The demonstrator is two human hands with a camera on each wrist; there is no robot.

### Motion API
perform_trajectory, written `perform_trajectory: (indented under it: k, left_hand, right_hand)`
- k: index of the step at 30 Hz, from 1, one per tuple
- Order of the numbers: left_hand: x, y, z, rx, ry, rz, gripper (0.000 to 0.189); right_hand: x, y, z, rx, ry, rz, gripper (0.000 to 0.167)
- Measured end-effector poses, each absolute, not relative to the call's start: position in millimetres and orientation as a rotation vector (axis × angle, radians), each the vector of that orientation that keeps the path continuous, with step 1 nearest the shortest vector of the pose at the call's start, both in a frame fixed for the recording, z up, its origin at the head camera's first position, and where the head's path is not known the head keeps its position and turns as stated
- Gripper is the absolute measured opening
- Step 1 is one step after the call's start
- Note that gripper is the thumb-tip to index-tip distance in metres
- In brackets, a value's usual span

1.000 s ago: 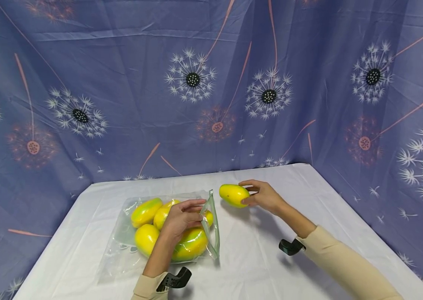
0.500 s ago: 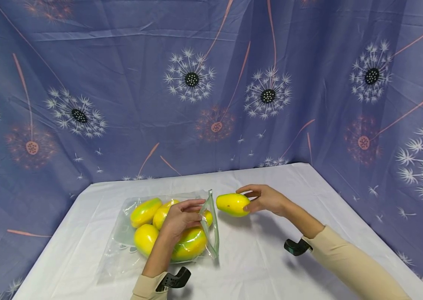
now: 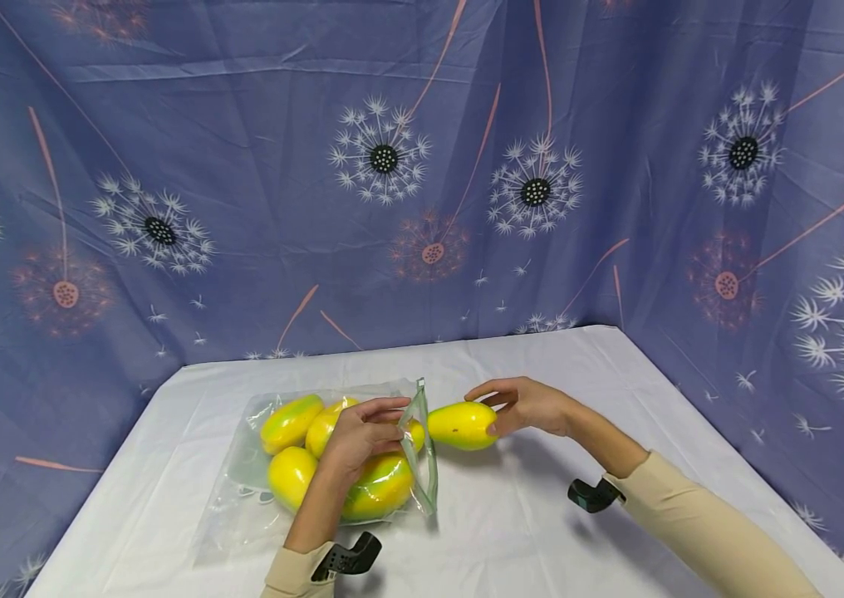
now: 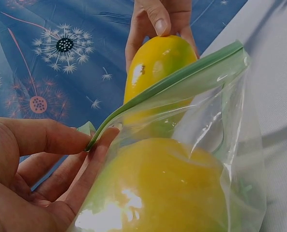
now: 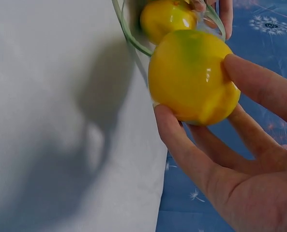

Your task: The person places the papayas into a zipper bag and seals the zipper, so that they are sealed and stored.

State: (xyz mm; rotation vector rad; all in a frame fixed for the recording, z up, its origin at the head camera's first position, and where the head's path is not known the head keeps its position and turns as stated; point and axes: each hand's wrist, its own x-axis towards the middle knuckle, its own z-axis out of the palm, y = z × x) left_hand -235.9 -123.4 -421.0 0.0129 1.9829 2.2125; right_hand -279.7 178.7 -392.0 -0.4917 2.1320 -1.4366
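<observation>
My left hand pinches the green zip edge of a clear plastic zip bag, thumb against fingers, as the left wrist view shows. Several yellow-green mangoes lie inside the bag, one close behind its mouth. With thumb and fingertips, my right hand holds another mango by its right end. This mango points left, its far end right at the bag's mouth. In the right wrist view, the held mango overlaps the bagged one, and its shadow falls on the cloth.
A white cloth covers the table. Behind and to the right hangs a blue curtain with dandelion prints. Each wrist carries a black camera mount.
My right hand has brought the mango toward me and slightly left, up to the bag's mouth. The left hand and the bag stay in place.
</observation>
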Motion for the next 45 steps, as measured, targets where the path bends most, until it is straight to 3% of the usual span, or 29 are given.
perform_trajectory:
  k: [45]
  left_hand:
    - [-237,-119,-422,0.017,1.972,2.203,0.048]
  right_hand:
    - [-271,134,-404,-0.541,2.200,-1.363,0.055]
